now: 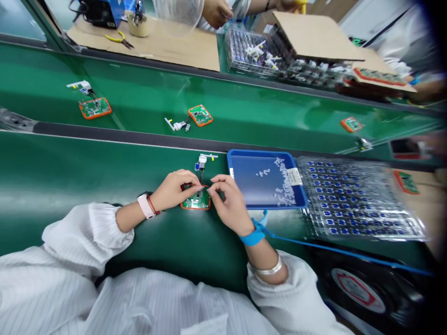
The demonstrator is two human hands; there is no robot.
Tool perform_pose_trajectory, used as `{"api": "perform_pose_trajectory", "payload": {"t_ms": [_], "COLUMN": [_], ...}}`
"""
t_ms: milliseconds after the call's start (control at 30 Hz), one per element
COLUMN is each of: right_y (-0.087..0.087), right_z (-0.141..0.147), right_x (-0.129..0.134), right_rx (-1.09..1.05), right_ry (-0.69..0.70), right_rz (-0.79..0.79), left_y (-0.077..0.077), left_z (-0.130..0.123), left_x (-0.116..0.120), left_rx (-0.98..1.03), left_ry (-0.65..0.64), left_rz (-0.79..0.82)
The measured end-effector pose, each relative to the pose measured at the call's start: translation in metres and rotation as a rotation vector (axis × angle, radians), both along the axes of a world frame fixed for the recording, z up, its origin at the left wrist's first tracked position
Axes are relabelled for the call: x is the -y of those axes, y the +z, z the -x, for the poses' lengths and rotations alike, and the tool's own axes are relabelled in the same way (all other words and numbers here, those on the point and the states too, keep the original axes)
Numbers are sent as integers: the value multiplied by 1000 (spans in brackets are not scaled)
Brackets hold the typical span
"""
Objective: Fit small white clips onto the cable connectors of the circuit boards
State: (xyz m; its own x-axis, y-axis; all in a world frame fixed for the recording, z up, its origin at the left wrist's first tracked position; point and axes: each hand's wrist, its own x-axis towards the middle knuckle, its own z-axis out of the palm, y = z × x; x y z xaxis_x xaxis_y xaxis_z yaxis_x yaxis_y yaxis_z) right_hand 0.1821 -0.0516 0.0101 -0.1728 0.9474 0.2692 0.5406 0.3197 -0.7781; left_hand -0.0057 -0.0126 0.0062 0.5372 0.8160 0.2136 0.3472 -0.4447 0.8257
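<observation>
A green circuit board with an orange rim (196, 201) lies flat on the green bench in front of me. Thin wires run from its top edge to a white connector part (203, 161). My left hand (176, 188) is over the board's upper left, thumb and fingers pinched together near the wires. At the board's upper right corner, my right hand (228, 202) also has its thumb and fingertips closed together. Whatever either pinch holds is too small or hidden to make out. Right of my right hand sits a blue tray (247, 179) with small white pieces (284, 188).
Clear plastic trays (363, 200) with blue parts are stacked at the right. Behind a dark rail, the green belt (139, 104) carries boards (95, 108) (200, 115). A blue cord (331, 249) trails right from my wrist. Other people's hands (216, 13) are at the back.
</observation>
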Motion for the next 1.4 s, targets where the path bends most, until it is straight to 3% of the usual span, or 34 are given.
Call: {"api": "perform_pose_trajectory", "payload": {"t_ms": [100, 233, 567, 700, 800, 933, 1067, 1200, 1300, 1400], "right_y": [-9, -17, -15, -6, 4, -2, -27, -40, -43, -46], "right_z": [18, 14, 16, 16, -8, -90, -158, -160, -151, -153], "right_x": [5, 2, -4, 0, -6, -26, -39, -46, -50, -52], "right_rx": [-36, -24, 21, 46, 73, 175, 287, 318, 334, 353], "right_ry": [20, 24, 48, 28, -70, -397, -566, -539, -526, -493], "right_rz": [47, 88, 171, 63, -113, -211, -92, -91, -123, -136], "left_y": [0, -1, 10, 8, 4, 8, 29, 43, 34, 13], "left_z": [0, -1, -6, 3, 12, 15, -2, -31, -51, -59], "left_x": [1, 1, -7, 1, 13, 12, -32, -109, -156, -179], "left_rx": [2, -45, -198, -282, -394, -499, -270, 139, 135, -87], "left_ry": [-28, -11, 40, 37, -104, -144, -10, 275, 417, 403], "left_rz": [-17, -5, 164, 8, -197, -274, -144, -209, -366, -401]}}
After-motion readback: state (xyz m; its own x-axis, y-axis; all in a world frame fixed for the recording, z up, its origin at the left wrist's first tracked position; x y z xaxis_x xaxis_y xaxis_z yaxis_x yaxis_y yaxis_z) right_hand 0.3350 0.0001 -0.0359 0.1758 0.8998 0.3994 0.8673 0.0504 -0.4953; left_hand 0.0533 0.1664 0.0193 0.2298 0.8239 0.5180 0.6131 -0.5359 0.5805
